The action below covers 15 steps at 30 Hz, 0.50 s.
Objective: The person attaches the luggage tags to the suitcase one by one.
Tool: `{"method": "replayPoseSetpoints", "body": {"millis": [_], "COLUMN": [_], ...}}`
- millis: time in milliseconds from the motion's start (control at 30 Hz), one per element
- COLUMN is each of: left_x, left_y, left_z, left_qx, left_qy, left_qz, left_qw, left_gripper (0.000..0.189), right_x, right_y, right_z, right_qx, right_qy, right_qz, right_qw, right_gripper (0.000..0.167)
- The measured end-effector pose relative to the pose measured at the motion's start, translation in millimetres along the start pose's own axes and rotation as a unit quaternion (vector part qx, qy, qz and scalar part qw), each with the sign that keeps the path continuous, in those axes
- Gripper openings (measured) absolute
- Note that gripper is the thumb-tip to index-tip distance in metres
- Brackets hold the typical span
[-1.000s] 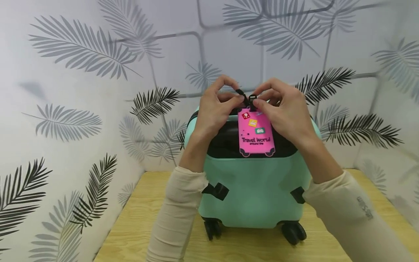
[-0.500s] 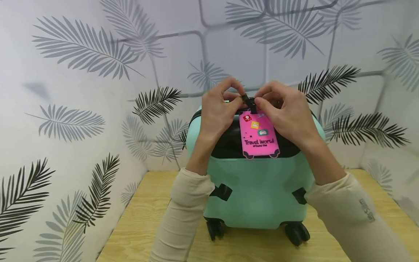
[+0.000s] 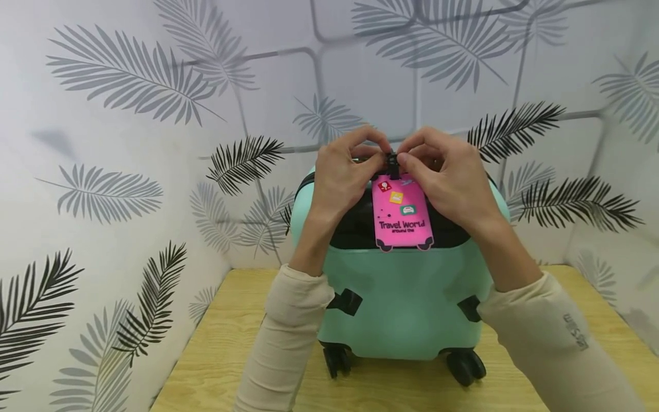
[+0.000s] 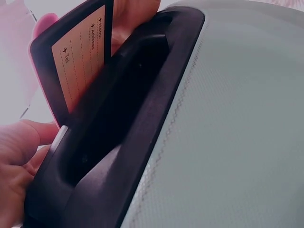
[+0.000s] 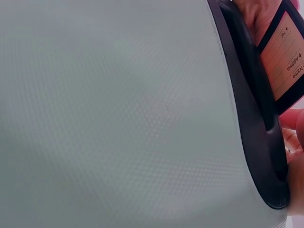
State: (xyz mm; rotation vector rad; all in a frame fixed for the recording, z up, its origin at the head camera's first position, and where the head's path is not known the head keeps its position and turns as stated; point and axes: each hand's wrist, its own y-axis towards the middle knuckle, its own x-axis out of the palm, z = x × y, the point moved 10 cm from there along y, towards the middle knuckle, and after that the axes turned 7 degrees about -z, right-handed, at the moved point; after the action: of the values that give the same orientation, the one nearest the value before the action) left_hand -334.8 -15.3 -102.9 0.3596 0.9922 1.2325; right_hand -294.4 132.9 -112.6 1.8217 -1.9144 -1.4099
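Observation:
A pink luggage tag (image 3: 403,217) with "Travel World" lettering hangs in front of the suitcase's black carry handle panel (image 3: 352,223). At the top of the tag, my left hand (image 3: 340,177) pinches one side of its black strap (image 3: 393,166) between thumb and index finger. The right hand (image 3: 455,180) pinches the strap's buckle part from the other side, the fingertips of both hands nearly meeting. In the left wrist view, the tag's back shows a card (image 4: 80,61) with name, address and tel lines. Fingertips partly cover the strap and buckle.
The mint-green suitcase (image 3: 401,303) stands upright on a light wooden table (image 3: 242,320), on black wheels (image 3: 465,366). Black corner fittings (image 3: 350,301) stick out at its front. A wall (image 3: 128,200) with a leaf pattern rises behind and beside the table.
My left hand has brought the strap's end rightward to the buckle by the right hand. The two strap parts, apart a second ago, now overlap above the tag, which hangs slightly lower.

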Motion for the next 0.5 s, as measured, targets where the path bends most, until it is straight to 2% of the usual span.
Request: {"method": "replayPoseSetpoints", "body": {"millis": [500], "left_x": [4.6], "left_y": [-4.6], "left_z": [1.5], "left_qx": [0.017], "left_qy": [-0.035], "left_qz": [-0.027], "left_qw": [0.9989], "left_gripper": [0.006], "right_x": [-0.3], "right_y": [0.6], "right_z": [0.0], "right_qx": [0.013], "right_qy": [-0.002], "right_qz": [0.016], "right_qw": [0.9998], "right_gripper": [0.010]}}
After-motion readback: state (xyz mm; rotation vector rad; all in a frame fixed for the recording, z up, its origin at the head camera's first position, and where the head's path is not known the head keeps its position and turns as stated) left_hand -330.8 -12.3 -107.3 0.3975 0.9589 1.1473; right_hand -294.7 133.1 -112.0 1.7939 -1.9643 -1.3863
